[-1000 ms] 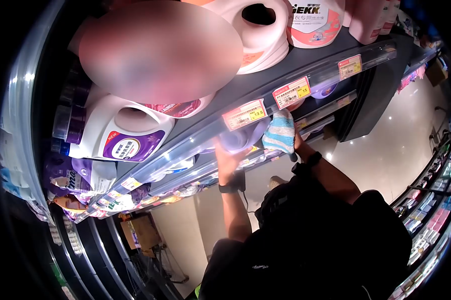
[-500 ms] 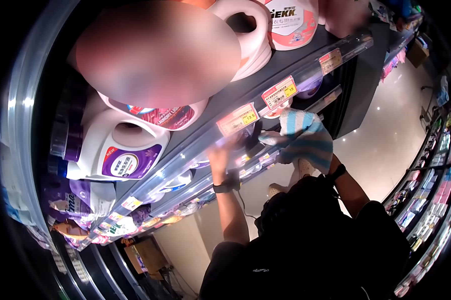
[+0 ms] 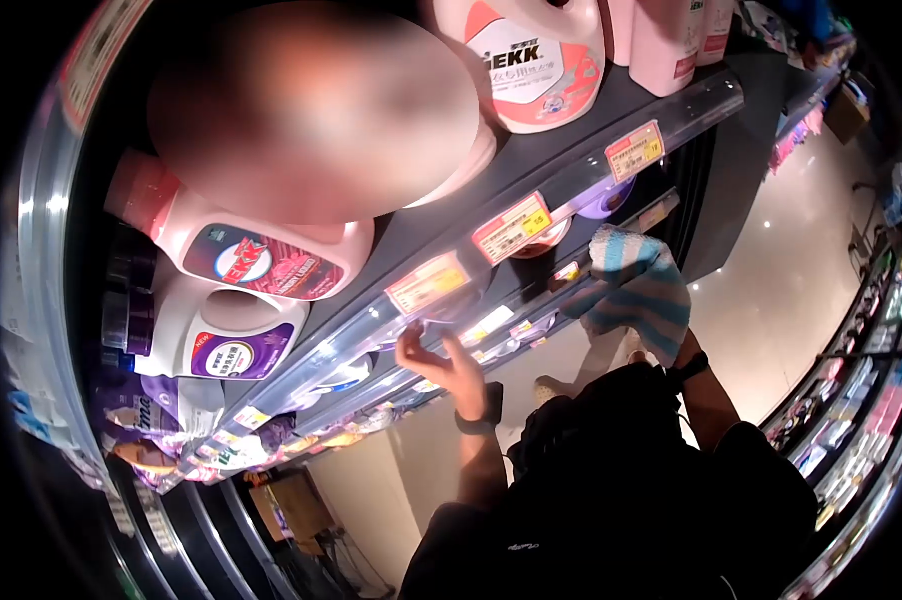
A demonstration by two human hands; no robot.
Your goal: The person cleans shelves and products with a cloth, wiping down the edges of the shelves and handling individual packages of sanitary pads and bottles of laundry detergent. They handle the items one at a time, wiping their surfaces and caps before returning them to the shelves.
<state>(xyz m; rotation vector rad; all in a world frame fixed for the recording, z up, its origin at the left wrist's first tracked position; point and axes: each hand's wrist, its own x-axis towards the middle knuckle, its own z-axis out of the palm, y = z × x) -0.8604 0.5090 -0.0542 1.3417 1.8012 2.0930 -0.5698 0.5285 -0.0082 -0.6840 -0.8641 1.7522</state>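
Note:
My left hand [image 3: 441, 362] is beside the clear front rail of the shelf [image 3: 361, 325], below a price label [image 3: 427, 284]. Its fingers are apart and curled, with nothing seen between them. A striped blue and white cloth [image 3: 639, 290] covers my right hand, whose fingers are hidden under it. The cloth is in front of the lower shelf, below and right of a second price label [image 3: 512, 227]. On the upper shelf stand a pink laundry bottle [image 3: 261, 255] and a white bottle with a purple label [image 3: 233, 345].
More pink bottles [image 3: 546, 75] stand farther along the shelf. A cardboard box [image 3: 293, 508] is on the floor at the lower left. Across the pale floor [image 3: 771, 270], another shelf of small goods [image 3: 861, 420] runs down the right side.
My left hand, blurred before, now shows its fingers apart. The cloth has moved slightly right and down. The view has shifted, bringing the pink laundry bottle out more fully from behind the blurred patch.

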